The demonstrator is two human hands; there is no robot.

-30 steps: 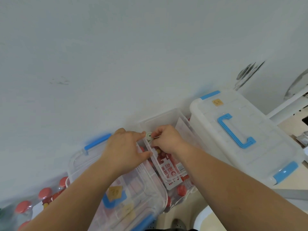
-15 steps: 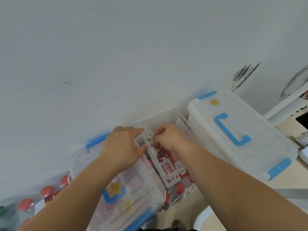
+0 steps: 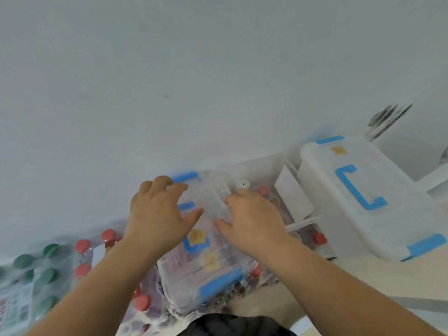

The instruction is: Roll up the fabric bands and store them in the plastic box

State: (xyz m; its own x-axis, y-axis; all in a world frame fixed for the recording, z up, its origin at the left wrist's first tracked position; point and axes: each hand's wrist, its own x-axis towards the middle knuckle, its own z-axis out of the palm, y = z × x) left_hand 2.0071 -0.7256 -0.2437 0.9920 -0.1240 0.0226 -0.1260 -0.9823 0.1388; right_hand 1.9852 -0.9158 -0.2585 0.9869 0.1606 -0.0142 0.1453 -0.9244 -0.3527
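1. We take this for a storage corner, in a stockroom or a home; which, we cannot tell.
2. Lidded plastic boxes [image 3: 363,214] with blue handles [image 3: 358,190] and yellow labels [image 3: 338,150] stand against a bare white wall [image 3: 169,69].
3. Shrink-wrapped packs of red- and green-capped bottles [image 3: 83,246] lie beside and beneath them.

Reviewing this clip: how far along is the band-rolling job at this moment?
Done: one rolled band stands on end in the open clear box, and neither hand is touching it. In hand: no band. The left hand, fingers spread, and the right hand are over the neighbouring blue-handled box. Left: no loose bands are in view, so I cannot tell whether more remain. The open box has no lid on.
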